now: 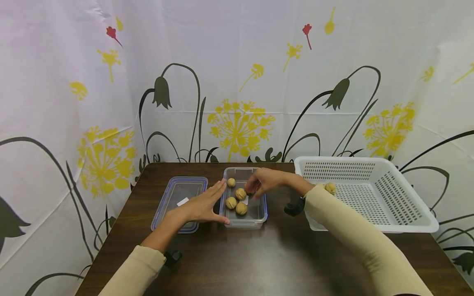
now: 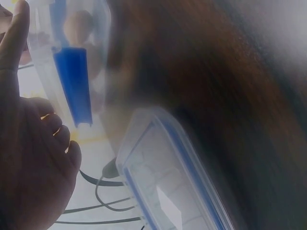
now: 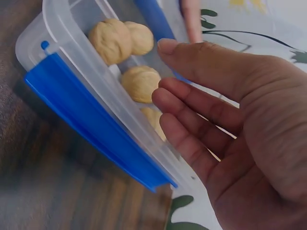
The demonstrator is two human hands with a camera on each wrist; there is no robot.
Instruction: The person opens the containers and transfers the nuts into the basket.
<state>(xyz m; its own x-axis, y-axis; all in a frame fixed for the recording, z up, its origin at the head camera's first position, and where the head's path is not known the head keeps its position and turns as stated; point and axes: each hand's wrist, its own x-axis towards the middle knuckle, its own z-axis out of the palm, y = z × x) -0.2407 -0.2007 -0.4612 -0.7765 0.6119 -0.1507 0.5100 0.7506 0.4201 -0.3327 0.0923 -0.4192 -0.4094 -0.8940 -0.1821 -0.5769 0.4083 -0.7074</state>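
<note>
Head view shows four round tan walnuts (image 1: pixel 240 193) lying in a clear rectangular plastic container with blue clip edges (image 1: pixel 259 216), which stands on the dark brown wooden table (image 1: pixel 259 259). The right hand (image 1: pixel 264 181) hangs over the container's far half with relaxed, slightly bent fingers, holding nothing; the right wrist view confirms an empty palm just above the nuts. The left hand (image 1: pixel 205 205) lies with straight fingers flat against the container's left wall.

The walnuts look light, hard and rigid, with ridged shells that should give fair purchase; being round, they would likely roll if nudged, so a fingertip pinch across the widest part seems the surest hold. The container looks light and smooth enough to slide on the table unless braced.

Just left of it lies a clear flat lid with a blue rim (image 1: pixel 179 201). To the right stands a white perforated plastic basket (image 1: pixel 392 197), holding one more walnut (image 1: pixel 330 188) near its left wall.
</note>
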